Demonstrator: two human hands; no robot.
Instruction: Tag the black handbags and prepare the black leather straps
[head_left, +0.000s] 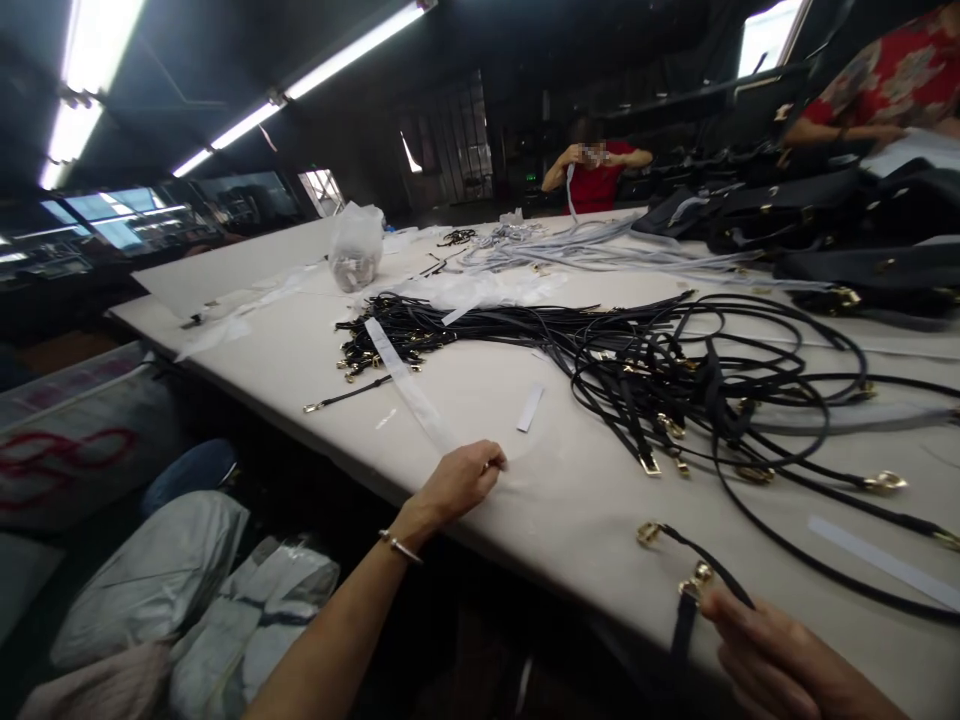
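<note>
My right hand (780, 650) pinches a black strap (709, 555) at the lower right. Gold-coloured metal clasps (694, 580) hang at the strap's end, just past my fingertips and over the table edge. Toward the middle, my left hand (469, 478) is closed, its fingers pressed together above the table's near edge. What it pinches is hidden or too thin to make out. A translucent pale strip (401, 375) runs along the table up to the back of that hand. A short white strip (530, 408) lies just beyond it.
A large tangle of black straps (675, 370) with gold fittings covers the right of the pale table (585, 530). Behind it are grey strips (555, 250), a plastic bag (355, 245) and black bags (795, 210). Two people work across the table. Wrapped bundles (157, 570) sit below left.
</note>
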